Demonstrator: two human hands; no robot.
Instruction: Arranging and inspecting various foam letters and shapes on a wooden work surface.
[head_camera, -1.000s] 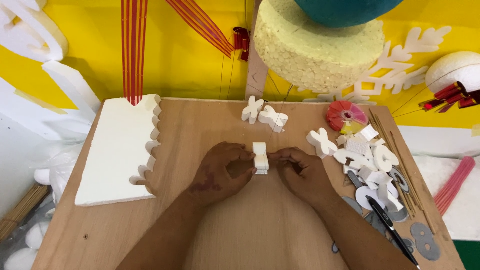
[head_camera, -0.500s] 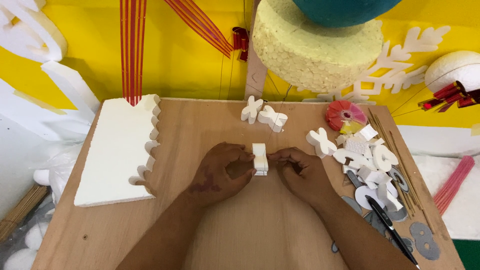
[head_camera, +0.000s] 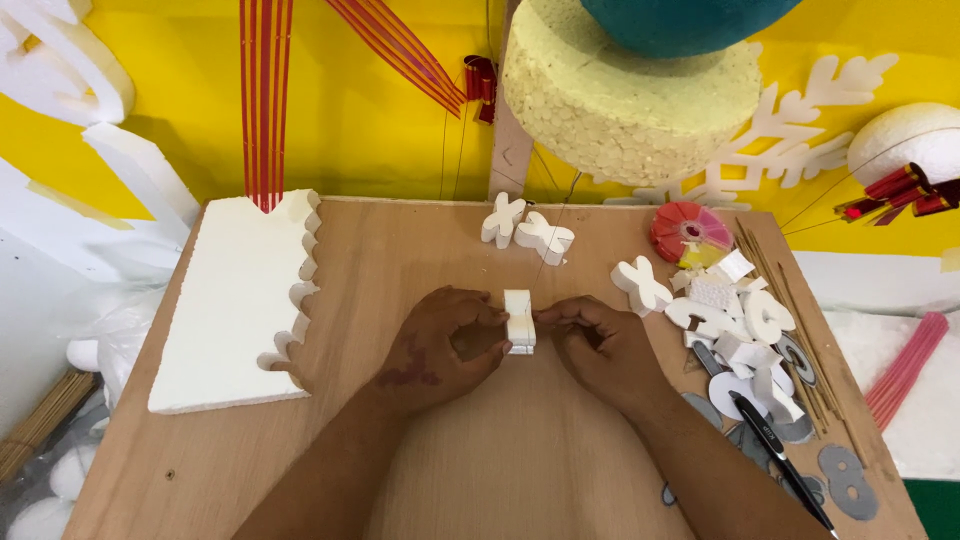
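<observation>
Head view — both hands (head_camera: 445, 345) pinching white foam piece (head_camera: 519, 321), wooden board (head_camera: 520, 460)

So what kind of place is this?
Probably a craft or decoration workshop: both hands hold a small foam piece over a wooden board, beside a notched foam sheet and foam cutouts.

Where things sit on my table

A small foam piece (head_camera: 519, 321) stands between my left hand (head_camera: 440, 350) and my right hand (head_camera: 595, 345). The big foam sheet (head_camera: 235, 300) lies left, cut shapes (head_camera: 735, 320) pile right, two shapes (head_camera: 525, 228) lie behind.
</observation>
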